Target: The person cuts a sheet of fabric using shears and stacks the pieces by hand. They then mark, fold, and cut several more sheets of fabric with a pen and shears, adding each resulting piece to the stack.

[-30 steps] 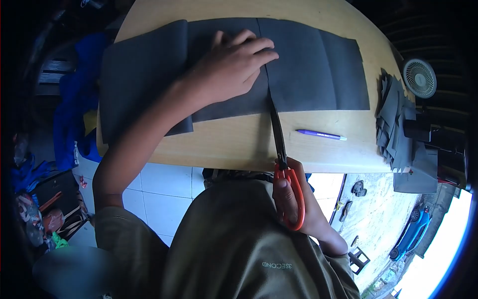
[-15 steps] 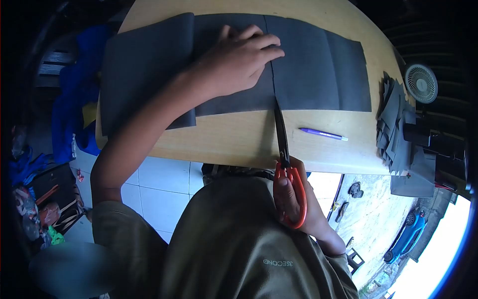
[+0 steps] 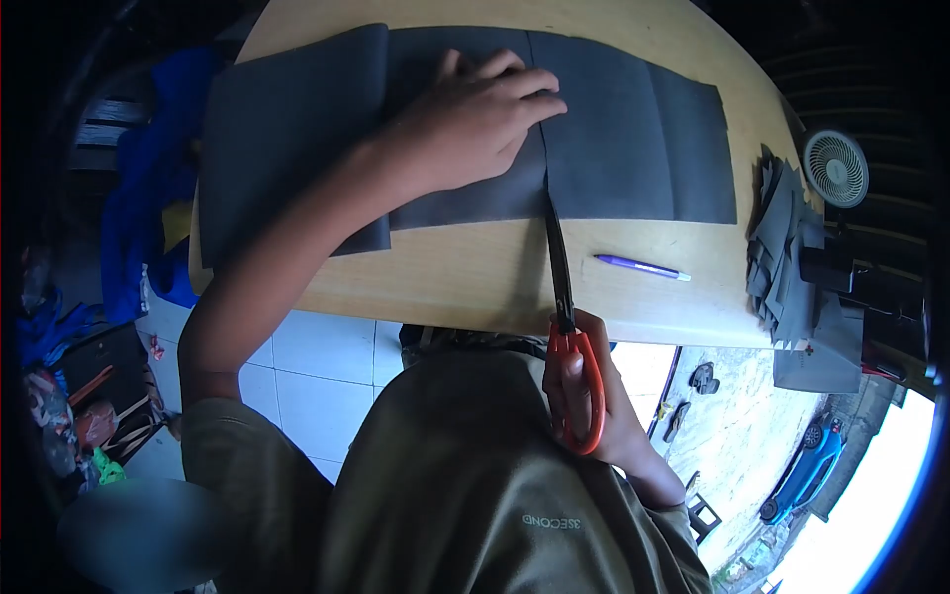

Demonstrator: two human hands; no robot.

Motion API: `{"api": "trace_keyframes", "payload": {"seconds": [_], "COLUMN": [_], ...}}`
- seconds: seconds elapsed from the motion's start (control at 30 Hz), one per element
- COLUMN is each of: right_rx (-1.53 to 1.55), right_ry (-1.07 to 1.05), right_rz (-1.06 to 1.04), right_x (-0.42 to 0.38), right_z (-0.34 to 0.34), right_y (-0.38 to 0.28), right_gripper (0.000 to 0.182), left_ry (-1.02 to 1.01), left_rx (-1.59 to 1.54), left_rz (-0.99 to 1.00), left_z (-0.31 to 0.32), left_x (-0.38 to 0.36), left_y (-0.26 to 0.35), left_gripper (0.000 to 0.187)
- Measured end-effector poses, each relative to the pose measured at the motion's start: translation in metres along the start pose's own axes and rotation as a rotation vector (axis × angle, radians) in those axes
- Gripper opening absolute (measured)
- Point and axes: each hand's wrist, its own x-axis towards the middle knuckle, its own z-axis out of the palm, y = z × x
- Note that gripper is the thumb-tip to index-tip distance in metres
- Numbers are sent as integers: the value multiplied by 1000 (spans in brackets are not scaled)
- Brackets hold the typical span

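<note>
A long dark grey sheet (image 3: 633, 148) of paper or fabric lies across the wooden table, with a dark line running down its middle. My left hand (image 3: 485, 119) rests on it, fingers apart and slightly bent, its fingertips beside that line. The left part of the sheet (image 3: 297, 148) looks folded or overlapped. In my right hand (image 3: 604, 396), below the table's near edge, are scissors (image 3: 594, 381) with orange handles and black blades. Their tip meets the sheet's near edge at the line's lower end, and the blades look nearly closed.
On the wooden table (image 3: 455, 267), a purple pen (image 3: 641, 266) lies right of the blades. A pile of dark cut pieces (image 3: 782, 257) sits at the right edge, near a small white fan (image 3: 836, 168). Blue cloth (image 3: 148, 198) hangs at the left.
The scissor handles have come slightly closer together, and the tip has shifted a little farther up along the line. My left hand stays in place.
</note>
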Motion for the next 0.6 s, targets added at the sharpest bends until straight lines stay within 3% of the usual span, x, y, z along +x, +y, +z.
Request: {"api": "trace_keyframes", "payload": {"seconds": [0.43, 0.53, 0.6], "right_rx": [44, -35, -3], "right_ry": [6, -20, 4], "right_rz": [-75, -146, -112], "right_x": [1, 4, 5], "right_z": [3, -1, 4], "right_y": [6, 10, 7], "right_gripper": [87, 75, 80], "left_ry": [-9, -23, -16], "left_rx": [7, 0, 0], "left_rz": [-1, -7, -5], "left_z": [2, 0, 0], "left_x": [1, 1, 0], "left_y": [-1, 0, -1], "left_gripper": [46, 46, 45]}}
